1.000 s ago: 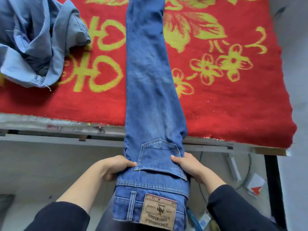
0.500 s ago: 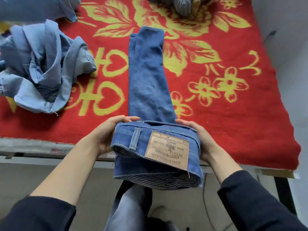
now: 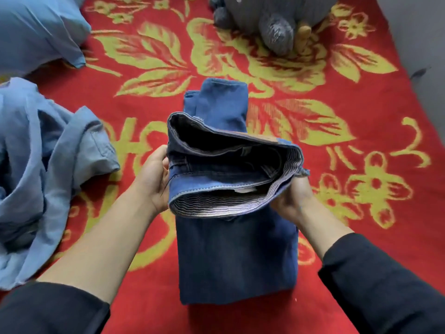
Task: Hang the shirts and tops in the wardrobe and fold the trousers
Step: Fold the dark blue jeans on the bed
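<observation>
Blue jeans [image 3: 236, 259] lie lengthwise on the red blanket [image 3: 361, 165], doubled over so that the waistband end is raised above the legs. My left hand [image 3: 154, 174] grips the left side of the open waistband. My right hand [image 3: 291, 198] grips its right side. The waist gapes toward me and shows the striped lining inside. The leg cuffs [image 3: 219, 100] stick out beyond the waistband on the far side. A crumpled light blue shirt [image 3: 45, 174] lies on the blanket to the left of my left hand.
A grey plush toy [image 3: 272, 22] sits at the far end of the blanket. Another light blue cloth [image 3: 36, 32] lies at the far left corner. A grey wall [image 3: 419, 32] borders the blanket on the right.
Both hands have lifted the waistband from below the bed edge and carried it forward over the legs. The jeans are now folded on the blanket and the waist opening faces me.
</observation>
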A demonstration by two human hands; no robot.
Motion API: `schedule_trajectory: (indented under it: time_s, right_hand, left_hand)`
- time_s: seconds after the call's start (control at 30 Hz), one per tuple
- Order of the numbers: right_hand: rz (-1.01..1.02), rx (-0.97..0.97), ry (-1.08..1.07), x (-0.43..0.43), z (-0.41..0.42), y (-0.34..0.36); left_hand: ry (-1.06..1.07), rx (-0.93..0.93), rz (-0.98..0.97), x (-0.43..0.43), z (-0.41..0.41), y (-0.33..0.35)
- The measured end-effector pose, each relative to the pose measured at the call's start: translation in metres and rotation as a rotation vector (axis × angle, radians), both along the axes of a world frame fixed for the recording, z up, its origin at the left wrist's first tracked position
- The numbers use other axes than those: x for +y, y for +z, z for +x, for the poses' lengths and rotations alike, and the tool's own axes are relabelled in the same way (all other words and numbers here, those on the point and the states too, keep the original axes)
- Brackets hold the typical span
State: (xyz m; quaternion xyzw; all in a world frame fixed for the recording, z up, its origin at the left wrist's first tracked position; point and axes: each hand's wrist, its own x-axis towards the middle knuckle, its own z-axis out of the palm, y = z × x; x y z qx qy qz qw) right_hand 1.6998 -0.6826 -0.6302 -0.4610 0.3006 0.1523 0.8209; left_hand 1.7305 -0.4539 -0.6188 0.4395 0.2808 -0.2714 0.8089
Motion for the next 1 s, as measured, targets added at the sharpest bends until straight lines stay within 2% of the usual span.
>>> schedule_trajectory:
  time_s: [0.23,0.4,0.47,0.57,0.67,0.73,0.8,0.9,1.0]
  right_hand:
    - [-0.104,0.152,-0.101,0.002,0.108,-0.017]
    - [-0.162,0.063,-0.053,0.003,0.155,-0.024]
    - [-0.337,0.035,0.046,0.005,0.149,-0.036]
    - [-0.715,-0.096,0.322,0.004,0.106,-0.061]
    - [-1.030,-0.227,0.729,-0.011,0.039,-0.077]
    - [-1.219,-0.368,0.911,-0.024,-0.002,-0.082]
    - [-1.375,-0.508,0.999,-0.034,-0.033,-0.087]
    - [-1.534,-0.638,1.101,-0.046,-0.064,-0.090]
    - [-1.542,-0.853,1.250,-0.053,-0.084,-0.088]
  left_hand:
    - [0.071,0.051,0.083,-0.005,0.112,0.002]
    - [0.059,-0.007,0.073,-0.004,0.157,-0.015]
    - [-0.012,-0.084,0.227,-0.013,0.155,-0.031]
    - [-0.235,-0.282,0.636,-0.026,0.117,-0.064]
    - [-0.710,-0.682,1.031,-0.021,0.045,-0.096]
    - [-0.947,-0.774,1.184,-0.016,-0.005,-0.107]
    - [-1.067,-0.802,1.297,-0.017,-0.048,-0.115]
    - [-1.084,-0.854,1.309,-0.020,-0.096,-0.115]
    - [-1.174,-0.918,1.335,-0.017,-0.122,-0.111]
